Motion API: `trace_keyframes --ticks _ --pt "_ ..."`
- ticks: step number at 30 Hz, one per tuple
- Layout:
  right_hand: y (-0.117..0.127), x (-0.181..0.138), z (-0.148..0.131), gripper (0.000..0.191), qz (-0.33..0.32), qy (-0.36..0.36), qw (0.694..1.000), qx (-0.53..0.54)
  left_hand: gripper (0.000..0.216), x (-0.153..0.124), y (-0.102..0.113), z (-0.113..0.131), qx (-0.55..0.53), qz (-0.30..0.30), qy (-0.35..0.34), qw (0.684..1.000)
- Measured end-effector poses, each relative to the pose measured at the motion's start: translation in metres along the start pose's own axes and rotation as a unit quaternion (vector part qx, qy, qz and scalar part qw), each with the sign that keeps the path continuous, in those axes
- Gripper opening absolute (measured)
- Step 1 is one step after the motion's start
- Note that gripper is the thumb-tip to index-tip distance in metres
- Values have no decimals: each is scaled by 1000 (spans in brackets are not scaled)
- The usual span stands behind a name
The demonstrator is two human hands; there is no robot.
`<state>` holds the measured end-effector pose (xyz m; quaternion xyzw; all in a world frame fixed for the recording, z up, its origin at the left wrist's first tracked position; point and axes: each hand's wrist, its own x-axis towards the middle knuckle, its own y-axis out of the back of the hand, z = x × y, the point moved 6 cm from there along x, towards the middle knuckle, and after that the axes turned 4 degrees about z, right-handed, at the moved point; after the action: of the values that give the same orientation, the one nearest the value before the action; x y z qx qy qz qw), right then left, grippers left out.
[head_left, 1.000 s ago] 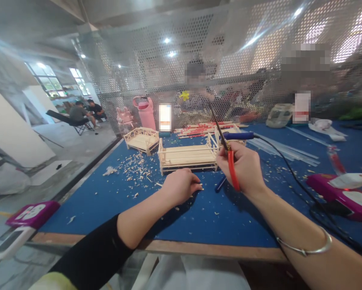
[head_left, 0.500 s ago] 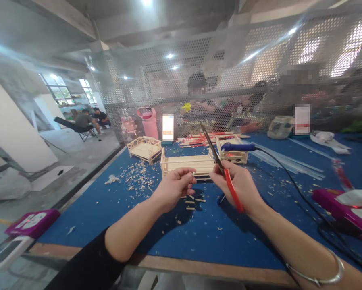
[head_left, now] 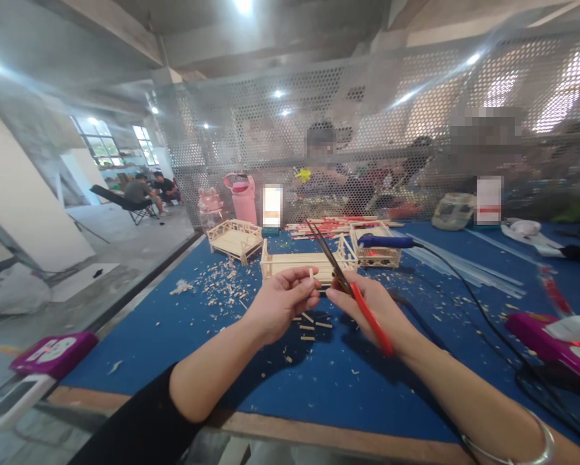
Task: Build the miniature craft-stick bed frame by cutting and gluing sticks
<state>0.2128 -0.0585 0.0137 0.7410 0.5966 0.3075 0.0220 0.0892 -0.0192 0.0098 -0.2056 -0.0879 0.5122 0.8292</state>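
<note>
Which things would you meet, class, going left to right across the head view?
Left purple device → black chair → left hand holding a short wooden piece → right hand holding red-handled scissors → clear jar → right purple device.

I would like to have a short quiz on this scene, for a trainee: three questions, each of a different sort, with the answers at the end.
1. True or false: the left hand is holding the scissors.
2. Choose one: the handles of the scissors are (a) yellow, (b) red, (c) blue.
3. Count: how many stick-built wooden models stand on the blue tabletop?

Key:
1. False; the right hand holds them, while the left hand pinches a short wooden stick.
2. (b), red.
3. Three: one at left, one in the middle behind the hands, one at right.
</note>
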Motion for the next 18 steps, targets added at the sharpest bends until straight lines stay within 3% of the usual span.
trace_keyframes --ticks 5,12,18 --pt "3 1 0 24 2 -3 1000 -8 28 2 5 -3 72 0 5 997" --pt "9 3 -1 29 -3 -13 1000 -26 37 6 7 15 107 -13 -93 990" --pt "6 1 -2 31 -11 -6 999 -31 37 5 6 12 162 -20 -86 983"
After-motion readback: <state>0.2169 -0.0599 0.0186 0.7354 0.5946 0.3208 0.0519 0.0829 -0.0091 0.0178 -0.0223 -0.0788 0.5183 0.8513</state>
